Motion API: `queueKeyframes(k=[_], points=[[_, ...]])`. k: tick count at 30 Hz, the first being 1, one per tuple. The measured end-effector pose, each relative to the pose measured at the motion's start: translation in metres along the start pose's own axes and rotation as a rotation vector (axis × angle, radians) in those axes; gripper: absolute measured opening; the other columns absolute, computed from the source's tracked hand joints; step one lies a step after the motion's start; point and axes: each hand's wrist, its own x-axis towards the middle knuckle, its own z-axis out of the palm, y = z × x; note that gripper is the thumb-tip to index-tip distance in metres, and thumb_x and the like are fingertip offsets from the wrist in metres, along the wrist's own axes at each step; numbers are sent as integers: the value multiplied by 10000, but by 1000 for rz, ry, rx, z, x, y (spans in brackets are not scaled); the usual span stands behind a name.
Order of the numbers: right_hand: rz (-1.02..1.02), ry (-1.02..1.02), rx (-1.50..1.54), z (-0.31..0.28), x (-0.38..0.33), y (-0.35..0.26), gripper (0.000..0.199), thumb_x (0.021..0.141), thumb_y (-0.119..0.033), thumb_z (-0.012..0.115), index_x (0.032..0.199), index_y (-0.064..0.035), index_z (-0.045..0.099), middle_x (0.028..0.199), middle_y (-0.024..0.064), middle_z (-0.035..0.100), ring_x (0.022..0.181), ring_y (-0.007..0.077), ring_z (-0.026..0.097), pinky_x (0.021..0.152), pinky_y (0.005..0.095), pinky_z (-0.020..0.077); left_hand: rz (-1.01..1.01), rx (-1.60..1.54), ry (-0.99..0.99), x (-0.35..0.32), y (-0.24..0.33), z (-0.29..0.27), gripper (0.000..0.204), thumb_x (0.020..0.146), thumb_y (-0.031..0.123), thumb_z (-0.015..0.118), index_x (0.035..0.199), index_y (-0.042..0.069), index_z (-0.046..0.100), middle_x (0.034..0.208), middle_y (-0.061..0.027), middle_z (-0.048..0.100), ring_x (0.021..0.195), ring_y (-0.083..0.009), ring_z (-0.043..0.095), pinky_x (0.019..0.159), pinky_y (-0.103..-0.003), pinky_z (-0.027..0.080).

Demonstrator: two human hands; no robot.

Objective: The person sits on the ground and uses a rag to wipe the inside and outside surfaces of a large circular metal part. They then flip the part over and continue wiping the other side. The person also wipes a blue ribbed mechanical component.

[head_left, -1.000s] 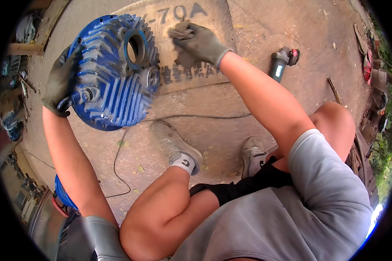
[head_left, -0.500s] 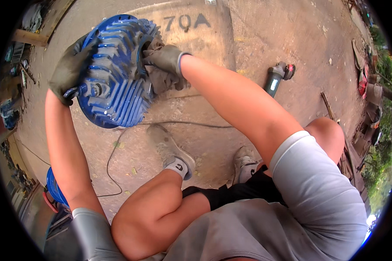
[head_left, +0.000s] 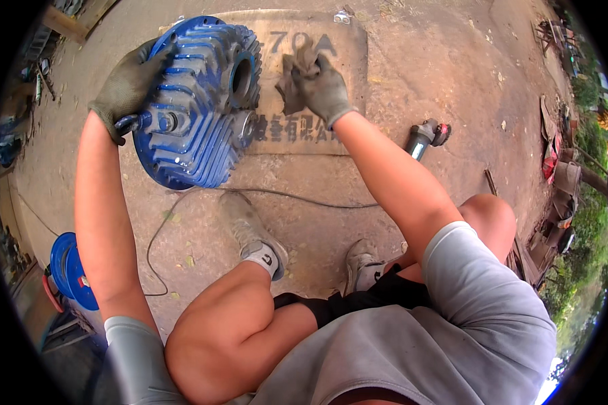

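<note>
A blue, dusty finned metal housing (head_left: pixel 199 111) stands on edge at the upper left, its ribs facing right and a round bore showing on that side. My left hand (head_left: pixel 130 84), in a dark work glove, grips the flange rim on its left, thumb over the front and the other fingers partly hidden behind. An eye bolt sits just below that hand. To the right of the housing, apart from it, my gloved right hand (head_left: pixel 323 89) has its fingers closed on a crumpled brown rag (head_left: pixel 292 88), held above a flat board.
The flat tan board (head_left: pixel 352 64) with stencilled marks lies on the floor beneath the housing. An angle grinder (head_left: pixel 423 138) rests to its right. A thin black cable (head_left: pixel 304 200) crosses the floor before my feet. Blue round discs (head_left: pixel 74 270) stand at the lower left.
My right hand has drawn the rag away from the housing's bore, toward the right, uncovering the hole. My left hand keeps hold of the rim; the housing sits slightly differently in view.
</note>
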Motion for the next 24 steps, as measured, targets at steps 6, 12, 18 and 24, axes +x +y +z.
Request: queueKeyframes(k=[6,12,18,24], points=[[-350,-91,436,-20,-16,-24,291,1012,-192,680,1299,-153,714,1222,60,726,1053,230,750,969,383,616,-29,-35,-48,8,-13,-6,505,1103,373,652,1453,9,645,1176,-24,719,1008,-105,638,925,-283,547],[-797,-170,-138,-17,30,-51,336,926,-156,795,1256,-209,759,1327,-7,718,973,193,759,924,368,619,-23,-48,-16,-2,-3,-3,468,1100,334,638,1458,33,647,1112,11,689,910,-81,594,819,-248,512],[-385,-481,164,-17,-1,-91,362,976,-104,667,1333,-127,723,1454,63,672,1268,255,705,1085,448,589,-115,-135,-11,0,-15,-6,531,1104,337,626,1571,86,588,1105,36,648,918,-72,561,813,-220,473],[756,-789,1743,-39,6,-111,301,1047,-128,633,1313,10,657,1300,193,704,1183,276,700,960,417,609,18,-231,-33,-1,-23,0,472,1116,242,622,1542,42,587,1242,-12,696,1042,-85,617,941,-275,528]])
